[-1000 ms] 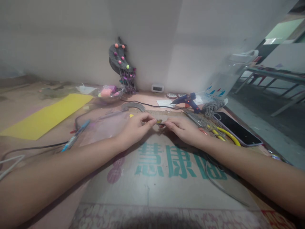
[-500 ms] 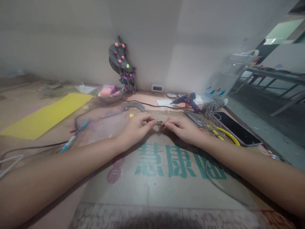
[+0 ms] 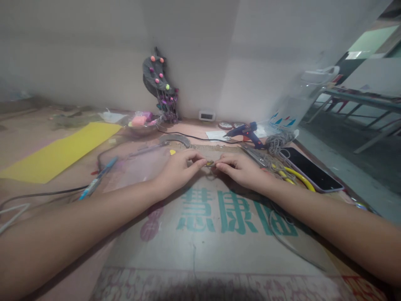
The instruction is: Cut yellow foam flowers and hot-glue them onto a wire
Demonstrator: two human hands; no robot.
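Between my fingertips is a small yellow and dark piece [image 3: 209, 163], too small to make out fully; a thin grey strand seems to hang below it. My left hand [image 3: 182, 170] pinches its left end with thumb and forefinger. From the other side my right hand [image 3: 239, 169] pinches the right end, thumb towards me. Both hands are over a cardboard sheet [image 3: 200, 251] printed with large green characters. Just beyond my left hand lies a tiny yellow cut-out [image 3: 172, 152]. A grey crescent piece [image 3: 174, 139] lies farther back.
Right of my hands are scissors [image 3: 300, 177] with yellow handles, grey yarn [image 3: 278, 143], a phone [image 3: 313, 169] and a blue glue gun [image 3: 246, 133]. Yellow paper [image 3: 62, 152] and a blue pen [image 3: 99, 177] lie left. A decorated crescent [image 3: 153, 77] leans against the wall; a bottle [image 3: 300, 102] stands right.
The small piece between my fingertips has turned slightly and shows more yellow. Both hands keep their pinch in nearly the same place.
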